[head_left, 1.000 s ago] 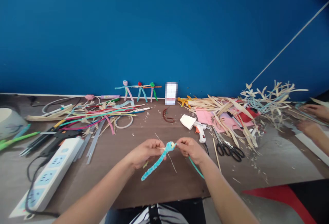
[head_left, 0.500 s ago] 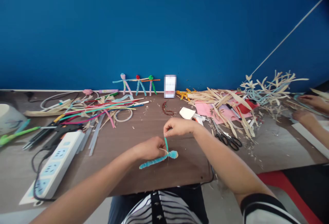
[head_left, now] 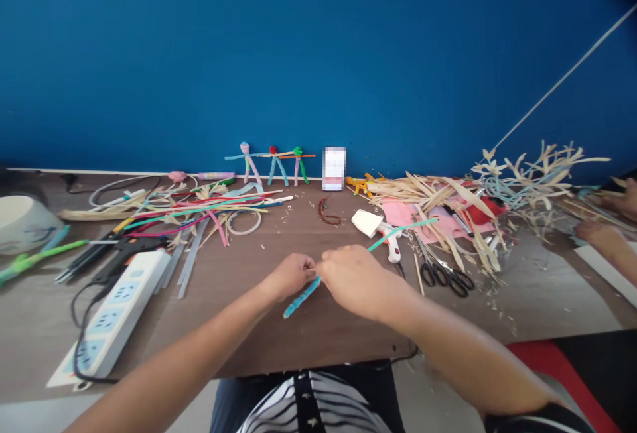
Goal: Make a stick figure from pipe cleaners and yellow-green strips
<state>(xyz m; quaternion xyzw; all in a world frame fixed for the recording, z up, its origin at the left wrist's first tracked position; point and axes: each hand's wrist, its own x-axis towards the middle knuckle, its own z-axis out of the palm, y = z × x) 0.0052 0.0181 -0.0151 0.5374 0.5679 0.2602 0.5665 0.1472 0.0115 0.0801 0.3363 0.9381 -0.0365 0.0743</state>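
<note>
My left hand (head_left: 293, 275) and my right hand (head_left: 348, 280) meet above the front middle of the table, both closed on a pipe-cleaner piece. Its blue wrapped part (head_left: 302, 298) sticks out below my left fingers toward the lower left. A thin green pipe cleaner (head_left: 403, 233) extends from behind my right hand to the upper right, over the white glue gun (head_left: 393, 247). My right hand hides the piece's round blue end. Three small pipe-cleaner figures (head_left: 273, 166) stand against the blue wall.
A power strip (head_left: 112, 317), a black glue gun (head_left: 117, 260) and colourful pipe cleaners (head_left: 199, 211) lie left. Scissors (head_left: 448, 277), dried strips (head_left: 428, 194) and pink cloth (head_left: 398, 211) are right. A phone (head_left: 334, 169) leans on the wall. Another person's hand (head_left: 594, 231) is far right.
My right hand has come down beside my left, covering the piece's round end. The green pipe cleaner, earlier short and upright between my hands, now stretches out to the right. The view has shifted slightly.
</note>
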